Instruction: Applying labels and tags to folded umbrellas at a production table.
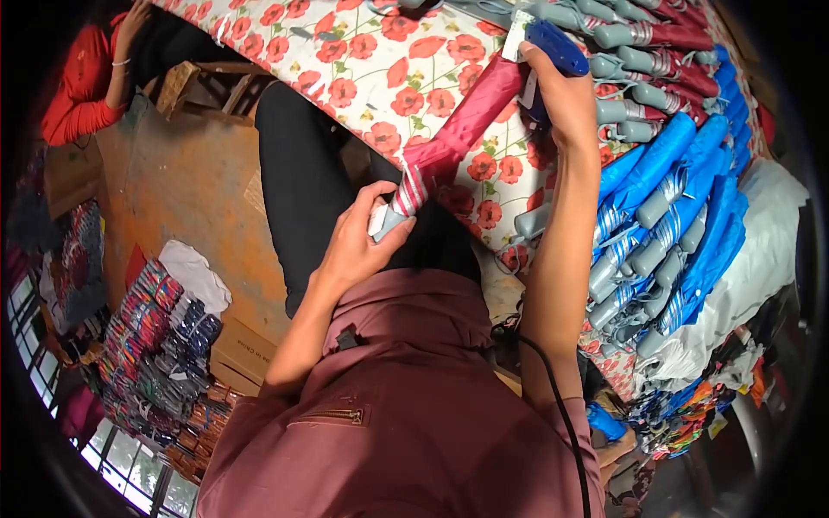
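Observation:
A folded crimson umbrella (pixel 471 121) with silver stripes near its grey handle slants across my lap and over the table's edge. My left hand (pixel 361 231) is closed round the grey handle. At the umbrella's far end, my right hand (pixel 557 91) grips a dark blue hand-held tool (pixel 557 47), whose exact kind I cannot make out. A white tag (pixel 516 36) shows by my right thumb, against the umbrella's tip and the tool.
The table has a poppy-print cover (pixel 345 52). Grey-handled crimson umbrellas (pixel 669 65) and blue umbrellas (pixel 665 198) are piled on the right. Bundled umbrellas (pixel 155 345) and a cardboard box (pixel 242 354) lie at lower left. A person in red (pixel 82 86) sits near a wooden stool (pixel 177 86).

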Motion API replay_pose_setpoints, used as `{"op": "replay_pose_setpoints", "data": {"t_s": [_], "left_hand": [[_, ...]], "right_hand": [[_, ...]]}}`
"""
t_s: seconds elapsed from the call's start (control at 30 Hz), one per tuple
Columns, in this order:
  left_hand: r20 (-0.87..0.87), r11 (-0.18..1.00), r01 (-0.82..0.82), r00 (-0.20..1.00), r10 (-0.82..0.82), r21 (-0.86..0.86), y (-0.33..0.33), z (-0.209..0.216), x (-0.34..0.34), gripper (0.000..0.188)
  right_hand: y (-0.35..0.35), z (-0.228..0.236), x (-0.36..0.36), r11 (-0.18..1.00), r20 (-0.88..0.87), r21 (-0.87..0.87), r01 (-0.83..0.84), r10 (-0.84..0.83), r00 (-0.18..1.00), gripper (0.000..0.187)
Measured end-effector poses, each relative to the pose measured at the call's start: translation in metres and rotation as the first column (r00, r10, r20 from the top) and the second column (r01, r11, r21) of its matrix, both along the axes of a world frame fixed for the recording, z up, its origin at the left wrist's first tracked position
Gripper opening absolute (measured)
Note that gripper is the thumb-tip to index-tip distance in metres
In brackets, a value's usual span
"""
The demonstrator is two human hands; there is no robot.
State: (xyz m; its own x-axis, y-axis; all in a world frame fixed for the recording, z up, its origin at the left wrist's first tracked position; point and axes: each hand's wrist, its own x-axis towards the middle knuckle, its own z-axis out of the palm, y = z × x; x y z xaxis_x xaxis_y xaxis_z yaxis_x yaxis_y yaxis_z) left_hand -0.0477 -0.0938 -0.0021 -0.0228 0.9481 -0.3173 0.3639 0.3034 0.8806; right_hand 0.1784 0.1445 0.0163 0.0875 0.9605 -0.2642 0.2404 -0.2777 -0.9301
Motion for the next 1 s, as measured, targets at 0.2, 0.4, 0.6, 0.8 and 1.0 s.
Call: {"op": "replay_pose_setpoints", "data": {"t_s": [0.2, 0.4, 0.6, 0.8, 1.0], "left_hand": [[0.267, 0.991, -0.02, 0.962, 0.055, -0.131, -0.004, -0.005, 0.011, 0.032], [0.745, 0.901, -0.017, 0.555, 0.37, -0.434, 0.0, -0.031, -0.004, 0.028], [0.701, 0.76, -0.038, 0.356, 0.618, -0.649, 0.004, -0.036, -0.008, 0.023], [-0.082, 0.975, -0.22, 0.972, 0.221, 0.027, 0.01, -0.032, 0.002, 0.014], [-0.084, 0.898, -0.221, 0.959, 0.272, 0.382, 0.063, -0.003, 0.016, 0.011]], "right_hand": [[-0.003, 0.0, -0.02, 0.979, 0.193, 0.077, 0.187, -0.198, 0.961, 0.033], [-0.056, 0.01, -0.032, 0.89, 0.014, 0.322, 0.322, -0.344, 0.939, 0.03], [-0.112, -0.004, -0.02, 0.977, -0.339, -0.09, 0.196, -0.215, 0.916, 0.032], [-0.146, -0.017, -0.002, 0.955, -0.433, -0.285, 0.079, -0.202, 0.879, 0.036], [-0.158, -0.001, 0.0, 0.917, -0.521, -0.388, 0.092, -0.301, 0.799, 0.038]]}}
